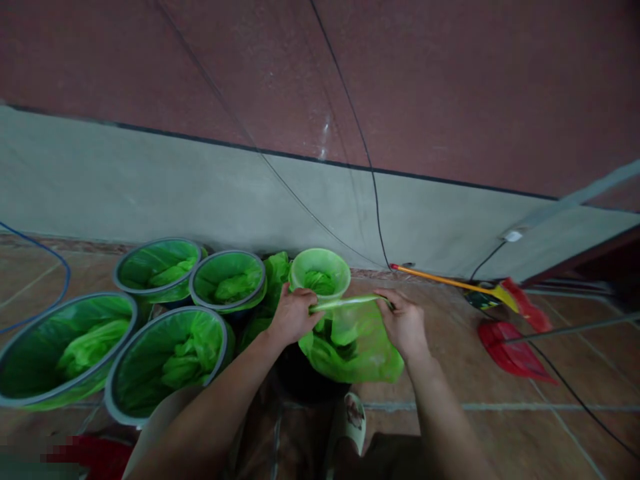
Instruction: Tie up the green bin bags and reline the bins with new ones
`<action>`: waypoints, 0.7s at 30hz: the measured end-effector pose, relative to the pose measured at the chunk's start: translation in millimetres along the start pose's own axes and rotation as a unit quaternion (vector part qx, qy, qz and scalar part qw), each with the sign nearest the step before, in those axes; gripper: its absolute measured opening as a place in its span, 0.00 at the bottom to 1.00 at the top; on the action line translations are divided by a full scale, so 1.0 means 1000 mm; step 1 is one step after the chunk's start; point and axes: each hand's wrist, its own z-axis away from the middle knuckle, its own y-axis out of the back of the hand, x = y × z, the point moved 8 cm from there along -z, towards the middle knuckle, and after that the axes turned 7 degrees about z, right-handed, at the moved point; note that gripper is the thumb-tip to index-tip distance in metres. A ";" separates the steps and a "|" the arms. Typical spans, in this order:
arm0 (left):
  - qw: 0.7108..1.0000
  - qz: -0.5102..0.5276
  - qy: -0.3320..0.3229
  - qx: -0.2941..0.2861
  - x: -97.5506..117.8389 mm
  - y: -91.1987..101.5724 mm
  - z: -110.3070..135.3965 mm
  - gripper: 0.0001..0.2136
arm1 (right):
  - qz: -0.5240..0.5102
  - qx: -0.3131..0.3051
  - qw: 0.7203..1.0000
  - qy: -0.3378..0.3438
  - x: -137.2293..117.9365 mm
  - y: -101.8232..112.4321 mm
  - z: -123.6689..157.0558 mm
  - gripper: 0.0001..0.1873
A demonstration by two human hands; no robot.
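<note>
A wall (225,207), maroon above and grey below, spans the far side, above a tiled floor (520,433). Four bins (140,377) with green liners stand at left. A dark bin (305,381) stands at the near middle, with a green bag (373,350) over and to the right of it. The film could split if I pull its edge too hard, and that side could sag if one hand slipped. The bag looks thin, see-through and crumpled, its edge drawn into a taut, whitish strip. At right are an orange-handled broom (445,279) and a red dustpan (513,350); just beyond the bag is a smaller pale bin (302,270). My left hand (295,315) and right hand (405,325) are apart, fingers curled tight, each gripping one end of that strip.
</note>
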 end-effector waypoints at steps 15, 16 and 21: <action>0.964 0.112 0.162 0.177 -0.057 0.068 0.006 0.09 | 0.293 0.005 0.942 -0.164 0.059 0.022 0.005 0.17; 0.959 0.130 0.168 0.187 -0.061 0.073 0.007 0.10 | 0.294 -0.002 0.938 -0.184 0.066 0.021 0.007 0.17; 0.921 0.224 0.205 0.245 -0.084 0.086 0.014 0.11 | 0.185 -0.007 0.943 -0.276 0.102 0.011 0.014 0.17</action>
